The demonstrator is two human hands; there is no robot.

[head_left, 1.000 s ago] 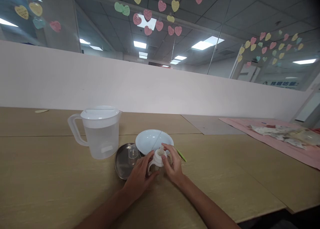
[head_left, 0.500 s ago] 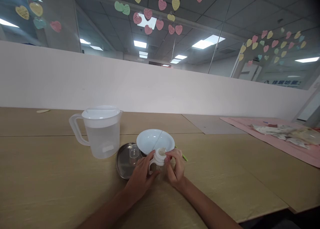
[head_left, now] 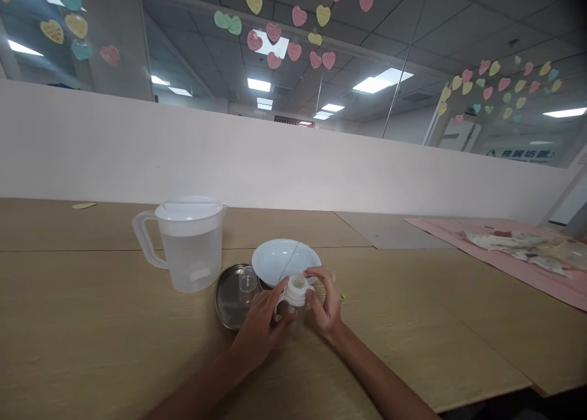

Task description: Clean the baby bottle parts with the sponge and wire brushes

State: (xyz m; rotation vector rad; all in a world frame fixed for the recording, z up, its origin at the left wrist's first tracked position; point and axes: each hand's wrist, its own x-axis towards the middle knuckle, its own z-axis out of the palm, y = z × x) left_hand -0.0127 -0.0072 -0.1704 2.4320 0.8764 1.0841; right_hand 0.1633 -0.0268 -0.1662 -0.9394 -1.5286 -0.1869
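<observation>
A small baby bottle with a white collar, handles and a clear teat stands on the wooden table. My left hand wraps its lower body from the left. My right hand grips the white collar at the top from the right. Just behind the bottle sit a white bowl and a round metal dish holding a clear cap. A translucent pitcher of water with a white lid stands to the left.
A white partition wall runs along the table's far edge. A pink mat with plastic packets lies at the far right. A thin green stick pokes out beside my right hand. A grey board lies behind the bowl.
My right hand has shifted around the bottle's collar, its fingers turning on it. The left hand keeps its hold on the bottle. The view has drifted slightly.
</observation>
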